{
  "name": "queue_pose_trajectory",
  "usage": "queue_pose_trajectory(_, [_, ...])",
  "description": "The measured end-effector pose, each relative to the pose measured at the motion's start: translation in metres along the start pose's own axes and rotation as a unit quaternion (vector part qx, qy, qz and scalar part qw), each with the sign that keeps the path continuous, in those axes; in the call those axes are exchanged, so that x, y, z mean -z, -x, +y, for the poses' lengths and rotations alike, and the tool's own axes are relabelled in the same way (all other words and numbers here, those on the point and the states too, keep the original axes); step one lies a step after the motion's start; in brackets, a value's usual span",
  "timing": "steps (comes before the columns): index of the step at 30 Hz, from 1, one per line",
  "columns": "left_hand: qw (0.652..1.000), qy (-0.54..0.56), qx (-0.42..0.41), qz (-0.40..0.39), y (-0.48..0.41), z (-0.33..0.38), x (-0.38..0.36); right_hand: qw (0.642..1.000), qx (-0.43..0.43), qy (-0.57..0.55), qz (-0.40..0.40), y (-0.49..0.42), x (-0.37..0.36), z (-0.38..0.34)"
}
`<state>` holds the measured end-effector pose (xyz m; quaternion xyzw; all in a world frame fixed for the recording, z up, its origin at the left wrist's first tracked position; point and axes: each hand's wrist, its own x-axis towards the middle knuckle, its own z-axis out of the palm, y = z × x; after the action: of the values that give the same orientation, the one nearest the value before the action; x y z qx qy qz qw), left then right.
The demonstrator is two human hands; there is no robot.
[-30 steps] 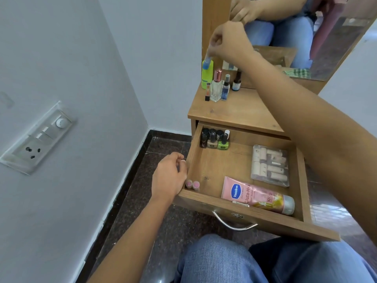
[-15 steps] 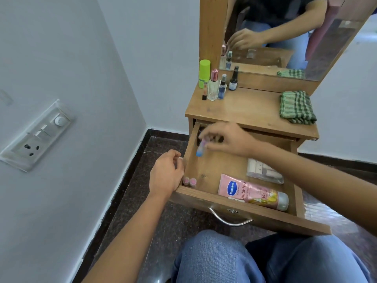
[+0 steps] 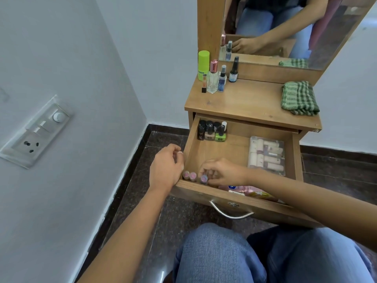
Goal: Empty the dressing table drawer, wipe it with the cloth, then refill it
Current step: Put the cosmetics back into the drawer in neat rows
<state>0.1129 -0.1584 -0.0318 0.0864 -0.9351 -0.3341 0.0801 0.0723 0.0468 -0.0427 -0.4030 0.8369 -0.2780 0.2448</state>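
Pinching a small tube between its fingertips, the right hand is low inside the drawer, at the front left corner. The tube stands upright with its pale cap up, just beside two pink-capped tubes which are already there. The left hand is outside the left wall of the drawer with the fingers curled on its edge, and I think it holds the drawer steady.

One second ago the right hand was up on the tabletop, taking this tube from beside the green bottle. Half a second ago it carried the tube over the drawer. Now the tube has arrived at the corner. I cannot tell if it already touches the drawer floor.

This means the work is in the refilling part. The cloth lies folded on the right of the tabletop, not in use. In the drawer I see also the nail polish bottles at the back left, a plastic packet on the right and a pink lotion tube at the front, partly hidden by the right arm.

On the tabletop wait the green bottle, a lipstick, a perfume bottle, a spray bottle and a dark bottle. By my judgement, the refilling is perhaps half done.
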Motion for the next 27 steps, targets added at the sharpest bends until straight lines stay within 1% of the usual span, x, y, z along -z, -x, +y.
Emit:
queue_pose_trajectory(6, [1.000, 0.001, 0.002, 0.002, 0.000, -0.001, 0.000, 0.999, -0.032, -0.029, -0.012, -0.006, -0.006, 0.004])
queue_pose_trajectory(9, [1.000, 0.002, 0.002, 0.001, -0.001, -0.001, 0.000, 0.998, -0.043, -0.055, -0.004, -0.011, -0.009, 0.004])
queue_pose_trajectory(14, [1.000, -0.001, -0.002, 0.001, -0.001, -0.001, 0.000, 0.997, -0.044, -0.065, 0.003, -0.016, -0.013, 0.006])
queue_pose_trajectory(17, [1.000, 0.002, 0.003, -0.001, 0.000, 0.000, 0.000, 0.998, -0.045, -0.036, 0.006, -0.015, -0.014, 0.006])
queue_pose_trajectory(21, [1.000, -0.002, 0.006, -0.005, 0.000, 0.001, 0.001, 0.999, -0.022, 0.029, 0.019, -0.013, -0.004, 0.004])
queue_pose_trajectory(22, [1.000, -0.003, 0.007, -0.007, 0.000, 0.001, 0.001, 0.997, -0.013, 0.062, 0.040, -0.012, 0.006, 0.002])
queue_pose_trajectory(23, [1.000, -0.004, 0.007, -0.008, 0.000, 0.001, 0.001, 0.992, -0.002, 0.101, 0.081, -0.012, 0.018, 0.000])
queue_pose_trajectory(25, [1.000, -0.004, 0.008, -0.009, -0.001, 0.000, 0.001, 0.965, 0.020, 0.169, 0.198, -0.015, 0.049, -0.002])
queue_pose_trajectory(27, [1.000, -0.001, 0.010, -0.007, -0.001, 0.001, 0.001, 0.934, 0.011, 0.178, 0.308, -0.024, 0.084, -0.004])
